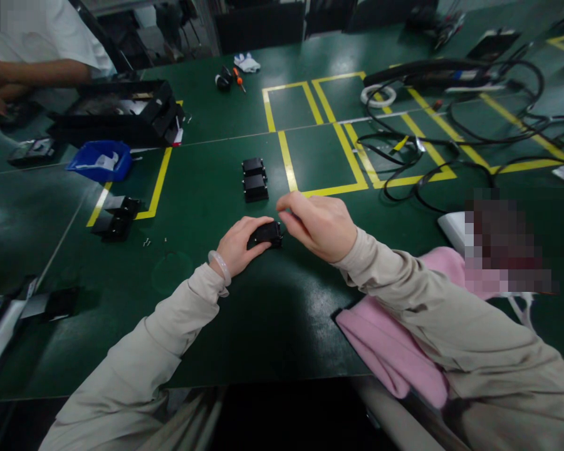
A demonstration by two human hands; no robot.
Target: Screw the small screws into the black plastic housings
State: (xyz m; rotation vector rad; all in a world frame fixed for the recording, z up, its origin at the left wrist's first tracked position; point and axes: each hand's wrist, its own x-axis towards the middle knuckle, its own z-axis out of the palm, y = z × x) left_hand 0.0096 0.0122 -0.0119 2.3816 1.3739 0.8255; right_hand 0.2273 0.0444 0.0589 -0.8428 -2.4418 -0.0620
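Observation:
My left hand (pixel 238 244) is closed around a small black plastic box (pixel 264 234) that rests on the green table (pixel 207 300). My right hand (pixel 317 224) hovers just right of the box with its fingers pinched together at the box's right end; what they pinch is too small to make out. Two more black boxes (pixel 254 178) sit side by side a little farther back on the table. A pale bracelet (pixel 220 265) is on my left wrist.
A blue tray (pixel 101 160) and a black open case (pixel 122 113) stand at the left, with black parts (pixel 115 217) and loose screws (pixel 146 241) nearby. Tangled black cables (pixel 451 125) cover the right. A pink cloth (pixel 390 351) lies under my right arm. Another person's arm (pixel 32 72) is at top left.

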